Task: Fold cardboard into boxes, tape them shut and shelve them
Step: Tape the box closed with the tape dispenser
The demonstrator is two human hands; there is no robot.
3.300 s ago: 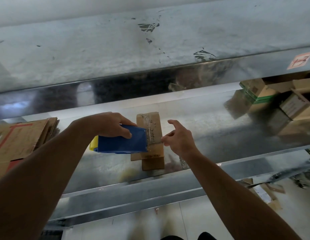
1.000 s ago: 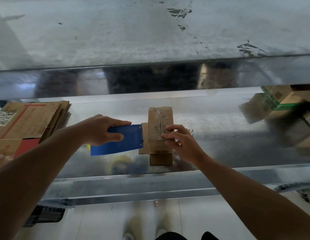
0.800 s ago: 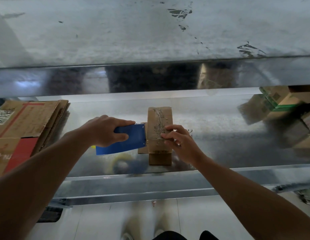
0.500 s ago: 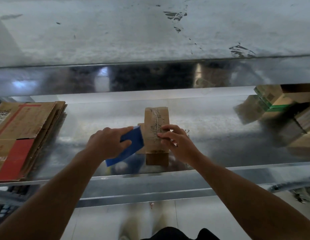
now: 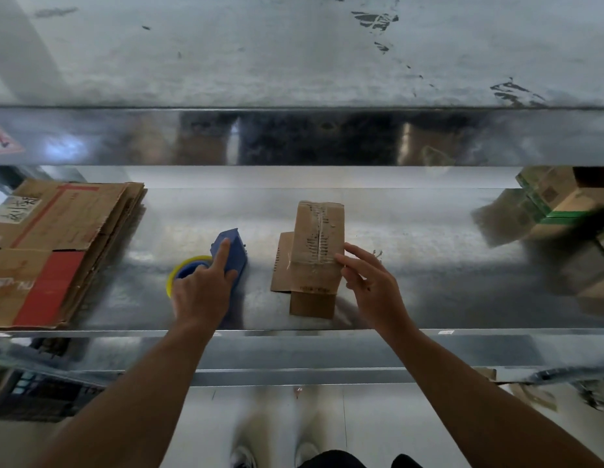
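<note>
Standing on pale floor, blurred shoes (image 5: pixel 241 454) show at the bottom edge, and both bare forearms reach up over the front lip of the metal shelf (image 5: pixel 462 332). The left hand (image 5: pixel 201 292) holds the blue tape dispenser (image 5: pixel 234 253), which sits on the shelf. Its index finger lies straight along the top with the thumb against the side, and the other fingers seem curled by the yellow tape roll (image 5: pixel 179 270), though they are mostly hidden. The right hand (image 5: pixel 375 285) has loose, spread fingers whose tips touch the right edge of the small cardboard box (image 5: pixel 316 238), which stands mid-shelf with a taped top seam. A flat cardboard scrap (image 5: pixel 281 265) lies against its left side. Flattened cartons (image 5: pixel 57 231) are stacked far left, and more boxes (image 5: pixel 557 201) sit far right.
</note>
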